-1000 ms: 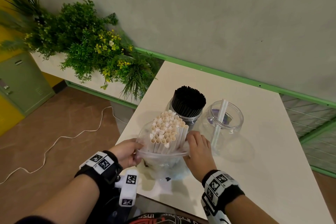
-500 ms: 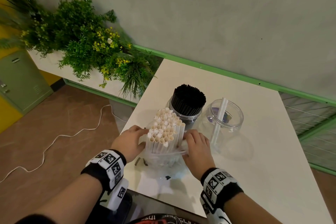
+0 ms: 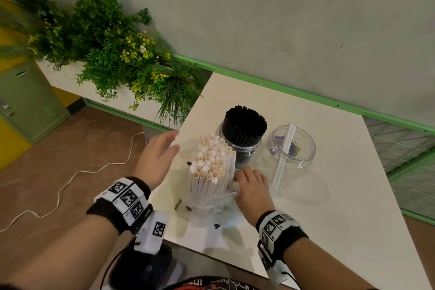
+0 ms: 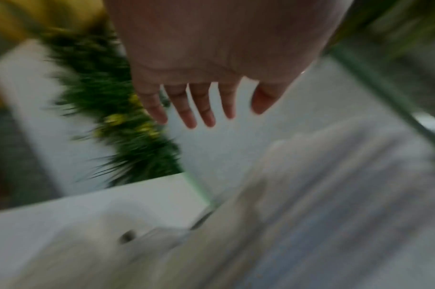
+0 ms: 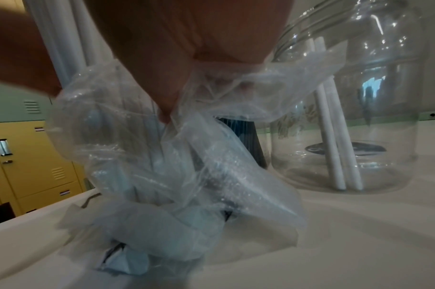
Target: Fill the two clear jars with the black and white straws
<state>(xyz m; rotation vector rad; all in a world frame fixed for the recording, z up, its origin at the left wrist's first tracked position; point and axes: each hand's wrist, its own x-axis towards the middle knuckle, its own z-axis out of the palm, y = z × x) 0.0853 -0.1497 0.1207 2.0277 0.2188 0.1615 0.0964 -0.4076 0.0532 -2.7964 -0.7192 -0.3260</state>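
My right hand (image 3: 253, 187) pinched the crumpled clear plastic wrapper (image 5: 177, 156) low against the upright bundle of white paper straws (image 3: 211, 167), fingers curled into the film. My left hand (image 3: 156, 160) hung released beside the bundle, fingers spread and touching nothing; its own wrist view was blurred.

The bundle stood on end on the white table (image 3: 341, 207), its foot still sleeved in the bunched wrapper. Just behind it, the first clear plastic jar (image 3: 242, 148) was packed full of thin black straws (image 3: 244, 122). The second clear jar (image 3: 290, 148), to the right, held only two white straws (image 3: 283, 155) leaning against its rim.

I judged the step to be stripping the wrapper. Done well, the free hand would clasp the bundle high while the wrapper was drawn down, lest the stack splay or topple against the jars.
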